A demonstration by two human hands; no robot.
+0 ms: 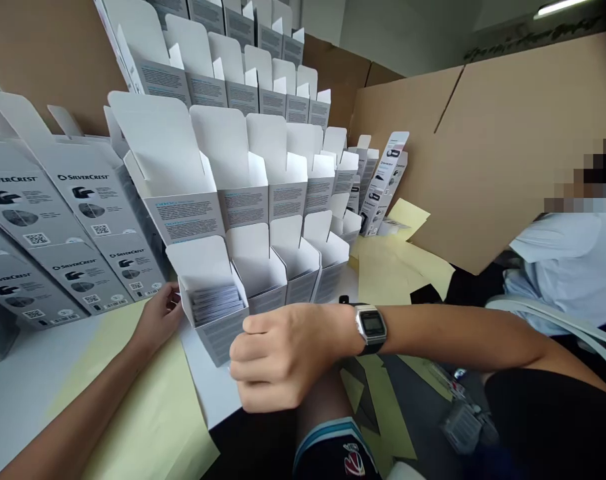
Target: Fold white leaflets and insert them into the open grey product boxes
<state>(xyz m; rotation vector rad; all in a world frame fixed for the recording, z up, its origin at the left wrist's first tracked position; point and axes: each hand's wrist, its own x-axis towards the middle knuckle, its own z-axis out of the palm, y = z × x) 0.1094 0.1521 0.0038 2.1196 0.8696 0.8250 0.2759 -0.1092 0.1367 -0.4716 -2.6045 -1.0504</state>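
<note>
An open white box (pixel 221 333) stands at the front of several rows of open boxes, and a stack of folded papers (pixel 217 304) lies inside it. My left hand (pixel 159 316) is at that box's left side, fingers curled against its edge; what they may hold is hidden. Across the box's front right corner is my right hand (pixel 277 357), closed in a loose fist with its back to the camera, its fingertips hidden. Directly to the right, another open box (pixel 263 283) has its lid flap raised.
Closed printed boxes (pixel 90 220) are stacked on the left. Yellow paper (pixel 147 393) covers part of the white table (pixel 37 373). Large cardboard walls (pixel 483 153) rise behind and right. A person in a light shirt (pixel 577 260) sits at the right edge.
</note>
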